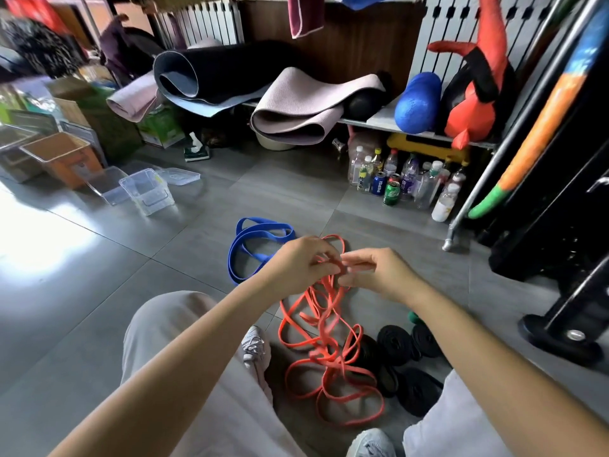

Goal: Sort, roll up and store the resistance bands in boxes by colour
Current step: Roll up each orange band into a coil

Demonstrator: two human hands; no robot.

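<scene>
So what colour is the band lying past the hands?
Blue. The band shows best in the head view.

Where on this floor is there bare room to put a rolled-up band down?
Grey tiled floor lies bare left of the blue flat loop band, out to the clear plastic boxes, and beyond it toward the bottles and cans. Crowded between the legs: tangled orange rubber bands, black rolled bands.

The grey tiled floor (99, 291) carries a blue band (260, 257) folded in loops, and just beside it a tangle of orange bands (329, 359). Black rolled bands (395, 344) lie right beside this tangle. Farther away stand clear boxes (148, 192), a flat lid (179, 175), and bottles and cans (395, 183).
</scene>
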